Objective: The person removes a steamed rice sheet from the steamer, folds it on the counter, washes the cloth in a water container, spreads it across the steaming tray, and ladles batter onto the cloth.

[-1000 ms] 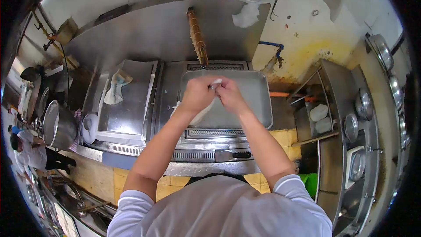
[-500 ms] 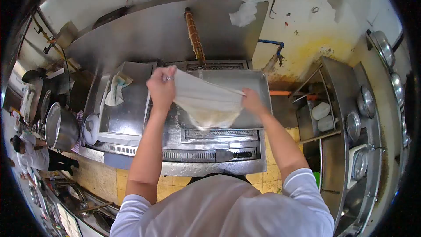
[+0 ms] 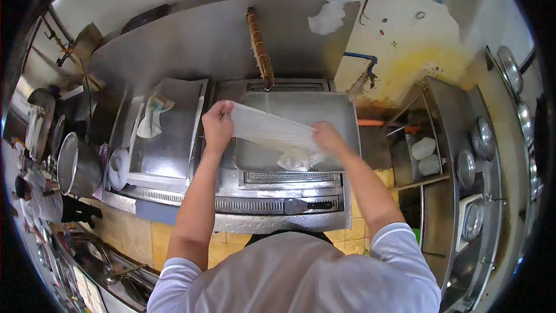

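Note:
A thin whitish cloth (image 3: 269,130) is stretched between my two hands, with its lower part sagging in folds. My left hand (image 3: 218,126) is closed on the cloth's upper left corner. On the other side, my right hand (image 3: 328,137) grips its right end. Beneath the cloth lies a wide shallow metal tray (image 3: 339,110), set on the steel counter (image 3: 226,188). A pipe wrapped in tan material (image 3: 259,46) slants down to the tray's back edge.
On the left counter rest a crumpled cloth (image 3: 152,117) and a white lid (image 3: 119,168), beside a large pot (image 3: 78,165). A dark-handled scraper (image 3: 296,206) lies at the front edge. Shelving (image 3: 431,214) stands right. Another person (image 3: 46,200) is far left.
My hands were together over the tray, then moved apart with the cloth spread between them. Since then the cloth has narrowed and its folds have bunched to the lower right.

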Motion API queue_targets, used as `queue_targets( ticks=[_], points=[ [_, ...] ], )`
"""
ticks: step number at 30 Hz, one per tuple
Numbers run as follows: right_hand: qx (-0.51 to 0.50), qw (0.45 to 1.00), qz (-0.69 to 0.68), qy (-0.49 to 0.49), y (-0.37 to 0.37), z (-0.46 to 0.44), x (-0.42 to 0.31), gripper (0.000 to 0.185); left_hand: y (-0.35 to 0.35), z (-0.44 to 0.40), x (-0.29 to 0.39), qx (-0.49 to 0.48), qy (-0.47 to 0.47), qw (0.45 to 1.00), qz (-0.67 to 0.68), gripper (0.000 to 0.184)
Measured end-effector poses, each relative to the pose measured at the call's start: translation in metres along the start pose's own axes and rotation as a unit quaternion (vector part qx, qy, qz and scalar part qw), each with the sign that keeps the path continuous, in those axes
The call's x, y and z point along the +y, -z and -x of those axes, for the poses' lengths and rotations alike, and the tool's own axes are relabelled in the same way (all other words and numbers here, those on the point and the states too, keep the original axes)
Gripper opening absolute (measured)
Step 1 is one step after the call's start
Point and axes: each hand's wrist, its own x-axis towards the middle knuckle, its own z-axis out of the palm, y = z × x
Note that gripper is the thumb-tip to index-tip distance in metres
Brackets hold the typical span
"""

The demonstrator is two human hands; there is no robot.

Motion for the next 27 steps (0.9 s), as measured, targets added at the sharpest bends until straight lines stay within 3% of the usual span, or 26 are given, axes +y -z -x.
queue_targets(
  ticks=[1, 4, 6, 8, 10, 11, 13, 15, 18, 20, 22, 24, 27],
  points=[
    [-0.007, 1.0, 0.017, -0.023, 0.012, 0.005, 0.011, 0.036, 0.008, 0.006, -0.001, 0.0, 0.036, 0.998, -0.051, 0.025],
    [-0.022, 0.996, 0.075, -0.041, 0.03, -0.002, -0.022, 0.036, -0.023, 0.031, -0.008, -0.004, -0.097, 0.995, -0.007, 0.027],
    [0.117, 0.964, -0.231, 0.061, -0.001, -0.015, -0.081, 0.037, -0.047, 0.043, 0.016, -0.033, -0.129, 0.991, 0.006, 0.028],
    [0.057, 0.942, -0.317, 0.09, -0.001, -0.015, -0.151, 0.038, -0.042, 0.042, 0.035, -0.05, -0.127, 0.991, 0.015, 0.03],
    [0.0, 0.977, -0.208, 0.046, -0.015, -0.01, -0.125, 0.037, -0.01, 0.028, 0.041, -0.059, -0.088, 0.994, 0.019, 0.032],
    [-0.032, 0.988, -0.15, 0.024, -0.025, -0.01, -0.099, 0.037, 0.012, 0.016, 0.029, -0.006, -0.09, 0.996, 0.022, 0.033],
    [0.002, 1.0, -0.006, 0.009, -0.028, -0.011, 0.017, 0.038, 0.044, 0.001, -0.002, 0.062, -0.061, 0.996, 0.032, 0.035],
    [0.008, 0.993, 0.064, -0.099, 0.019, 0.012, 0.012, 0.036, 0.053, 0.008, -0.035, 0.086, 0.003, 0.995, 0.041, 0.036],
    [-0.005, 0.997, 0.028, -0.071, 0.044, 0.006, -0.063, 0.034, 0.015, 0.032, -0.004, -0.005, -0.016, 0.999, 0.041, 0.035],
    [0.136, 0.961, -0.214, 0.114, 0.017, -0.004, -0.129, 0.028, -0.022, 0.042, 0.009, -0.054, -0.097, 0.993, -0.045, 0.034],
    [0.045, 0.922, -0.356, 0.146, 0.01, -0.005, -0.181, 0.028, -0.017, 0.035, 0.026, -0.062, -0.135, 0.988, -0.036, 0.034],
    [0.013, 0.97, -0.229, 0.082, 0.004, 0.002, -0.147, 0.026, 0.012, 0.018, 0.044, -0.04, -0.141, 0.989, -0.008, 0.035],
    [0.006, 0.992, -0.121, -0.024, 0.006, 0.007, -0.039, 0.024, 0.072, 0.0, 0.023, 0.071, -0.049, 0.996, -0.003, 0.035]
  ],
)
